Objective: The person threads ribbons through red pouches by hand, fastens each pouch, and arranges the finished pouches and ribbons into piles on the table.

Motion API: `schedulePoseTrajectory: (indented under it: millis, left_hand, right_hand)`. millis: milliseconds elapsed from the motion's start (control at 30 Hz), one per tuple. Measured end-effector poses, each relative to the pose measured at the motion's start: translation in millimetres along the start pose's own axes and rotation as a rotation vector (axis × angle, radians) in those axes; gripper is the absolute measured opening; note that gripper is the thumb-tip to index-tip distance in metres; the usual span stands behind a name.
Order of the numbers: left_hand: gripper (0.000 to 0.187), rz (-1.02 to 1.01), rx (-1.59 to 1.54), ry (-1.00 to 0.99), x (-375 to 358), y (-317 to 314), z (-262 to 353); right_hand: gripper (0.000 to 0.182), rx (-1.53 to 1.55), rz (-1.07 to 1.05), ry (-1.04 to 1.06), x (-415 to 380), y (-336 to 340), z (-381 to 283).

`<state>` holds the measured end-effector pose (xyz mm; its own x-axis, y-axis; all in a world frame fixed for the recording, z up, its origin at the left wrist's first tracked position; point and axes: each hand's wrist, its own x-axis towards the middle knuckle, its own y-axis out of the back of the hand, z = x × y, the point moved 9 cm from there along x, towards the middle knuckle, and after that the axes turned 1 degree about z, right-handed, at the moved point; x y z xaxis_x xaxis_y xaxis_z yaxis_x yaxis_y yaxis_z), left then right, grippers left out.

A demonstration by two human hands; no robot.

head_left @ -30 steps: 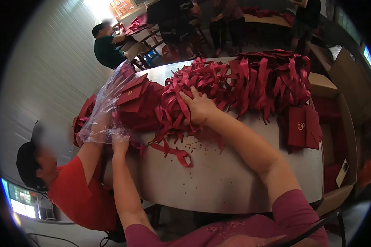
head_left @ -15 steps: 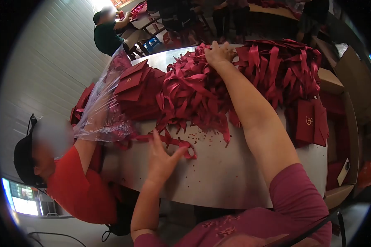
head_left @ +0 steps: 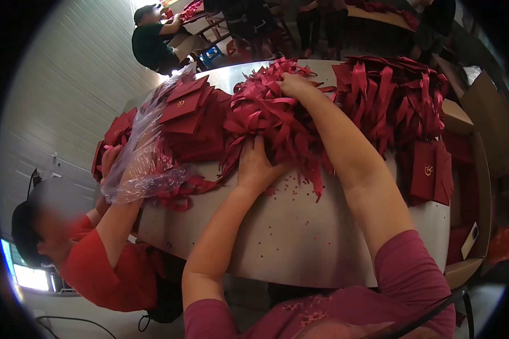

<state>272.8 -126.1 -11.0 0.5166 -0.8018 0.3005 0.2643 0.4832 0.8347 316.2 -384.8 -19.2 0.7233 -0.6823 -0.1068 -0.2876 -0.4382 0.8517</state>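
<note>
A big tangled heap of red ribbons (head_left: 266, 116) lies in the middle of the pale table (head_left: 300, 243). My left hand (head_left: 259, 168) presses into the heap's near side, thumb spread to the right, its fingertips partly buried. At the heap's upper right, my right hand (head_left: 293, 85) has its fingers in the ribbons, and their tips are hidden. Left of the heap stand stacked red bags (head_left: 192, 121) with a gold mark. To the right, more red bags with hanging ribbons (head_left: 373, 96) are piled. Small bits are scattered near my left hand.
At the left a co-worker in a red top (head_left: 110, 265) reaches over the table beside clear plastic film (head_left: 130, 164). Red bags with a gold logo (head_left: 430, 172) stand at the right edge, next to an open cardboard box (head_left: 483, 198). People sit at other tables behind.
My left hand has moved up and right from the open table into the ribbon heap. My right hand has shifted slightly down. The co-worker's arm and the plastic have moved a little.
</note>
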Motion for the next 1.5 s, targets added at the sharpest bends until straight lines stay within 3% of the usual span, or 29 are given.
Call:
schedulePoseTrajectory:
  millis: [167, 233, 300, 333, 400, 500, 533, 600, 700, 800, 867, 900, 933, 1000, 1033, 1100, 1133, 1167, 1200, 1233, 1267, 1333, 1367, 1433, 1467, 1500]
  left_hand:
    - [0.089, 0.0, -0.072, -0.04, 4, 16, -18]
    - [0.087, 0.011, -0.062, -0.096, 2, 40, -6]
    - [0.085, -0.266, -0.197, 0.196, -5, 41, -14]
    - [0.083, -0.093, -0.199, -0.063, -3, 49, -15]
    - [0.076, -0.162, -0.305, 0.018, -6, 64, -11]
    - [0.072, -0.162, -0.093, 0.032, -8, 86, -13]
    - [0.072, -0.167, -0.102, 0.026, -11, 90, -7]
    - [0.072, -0.145, 0.168, 0.144, -24, 98, -12]
    - [0.074, -0.109, 0.357, 0.182, -45, 93, -3]
    - [0.071, -0.064, 0.263, 0.093, -50, 86, 6]
    - [0.066, 0.002, 0.207, -0.004, -47, 95, 27]
    - [0.057, 0.06, -0.218, -0.009, -47, 115, 44]
    - [0.049, 0.11, -0.642, -0.014, -49, 136, 61]
    - [0.03, 0.167, -0.948, -0.148, -72, 194, 111]
    - [0.025, 0.186, -1.036, -0.276, -89, 220, 130]
    - [0.018, 0.167, -1.185, -0.547, -120, 255, 157]
    - [0.017, 0.12, -1.238, -0.689, -134, 269, 163]
    - [0.017, 0.133, -1.223, -0.688, -146, 288, 144]
    - [0.022, 0.05, -1.268, -0.307, -139, 293, 103]
    - [0.033, -0.03, -1.285, 0.078, -146, 283, 61]
    - [0.033, -0.023, -1.273, 0.079, -147, 285, 66]
    - [0.034, -0.031, -1.422, -0.143, -143, 281, 115]
    - [0.035, -0.048, -1.5, -0.261, -139, 275, 144]
    - [0.038, -0.088, -1.664, -0.498, -136, 262, 197]
    - [0.04, -0.106, -1.749, -0.611, -138, 261, 215]
    - [0.04, -0.115, -1.762, -0.605, -116, 263, 223]
  right_hand:
    - [0.067, 0.089, 0.178, 0.112, -46, 29, -20]
    - [0.063, 0.094, 0.261, 0.104, -78, 40, -30]
    - [0.054, 0.169, 0.428, 0.467, -110, 55, -43]
    - [0.044, 0.156, 0.503, 0.595, -147, 70, -54]
    - [0.036, 0.219, 0.456, 0.645, -186, 74, -46]
    - [0.027, 0.099, 0.138, 0.508, -241, 61, -24]
    - [0.028, 0.018, 0.1, 0.443, -256, 53, -12]
    - [0.035, -0.139, -0.023, 0.343, -277, 32, 10]
    - [0.042, -0.164, 0.043, 0.414, -293, 14, 17]
    - [0.038, -0.192, 0.199, 0.514, -290, -1, 8]
    - [0.033, -0.3, 0.074, 0.438, -281, -17, 3]
    - [0.04, -0.314, -0.077, 0.315, -277, -19, 1]
    - [0.04, -0.319, -0.07, 0.312, -276, -9, -7]
    - [0.039, -0.242, 0.025, 0.321, -271, 14, -19]
    - [0.039, -0.25, 0.023, 0.324, -264, 14, -25]
    - [0.039, -0.099, 0.353, 0.539, -257, 39, -55]
    - [0.039, -0.098, 0.351, 0.554, -251, 33, -64]
    - [0.04, -0.13, 0.472, 0.719, -258, 33, -85]
    - [0.041, -0.155, 0.597, 0.881, -266, 32, -100]
    - [0.046, -0.201, 0.525, 0.883, -254, 17, -100]
    - [0.049, -0.341, 0.361, 0.76, -231, 1, -92]
    - [0.055, -0.539, 0.04, 0.462, -197, -15, -58]
    - [0.055, -0.534, 0.047, 0.454, -200, -15, -50]
    - [0.053, -0.294, 0.322, 0.505, -223, 7, -34]
    - [0.053, -0.297, 0.32, 0.489, -236, 10, -23]
    - [0.052, -0.244, 0.389, 0.574, -259, 23, -24]
